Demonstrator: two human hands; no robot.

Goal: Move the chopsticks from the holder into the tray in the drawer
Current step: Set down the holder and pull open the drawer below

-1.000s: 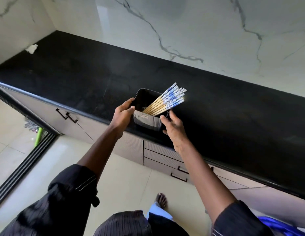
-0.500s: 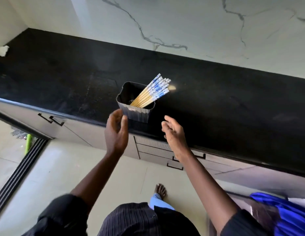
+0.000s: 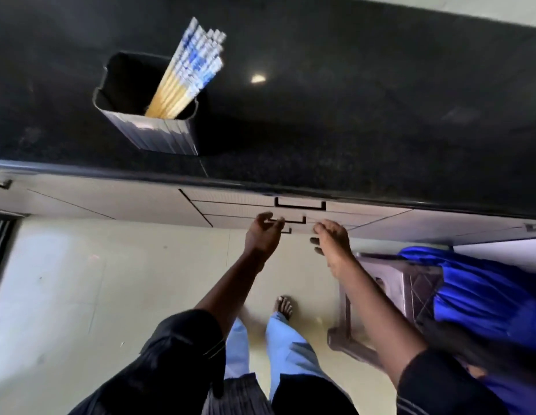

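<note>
A dark ribbed holder (image 3: pixel 159 134) stands on the black countertop (image 3: pixel 350 115) near its front edge. Several chopsticks (image 3: pixel 186 73) with wooden shafts and blue-and-white tops lean in it toward the right. Below the counter edge is a stack of closed drawers (image 3: pixel 237 209) with black handles (image 3: pixel 299 203). My left hand (image 3: pixel 262 236) is at the lower drawer handles, fingers curled and holding nothing. My right hand (image 3: pixel 332 241) hovers just right of it, fingers apart and empty. The tray is hidden inside the closed drawers.
A brown plastic stool (image 3: pixel 389 295) draped with blue cloth (image 3: pixel 482 289) stands on the floor at the right, close to the drawers. Pale floor tiles (image 3: pixel 96 295) spread to the left. My feet are below the hands.
Both hands dropped from beside the holder down to the drawer fronts. The view tilted downward, so the holder now sits upper left.
</note>
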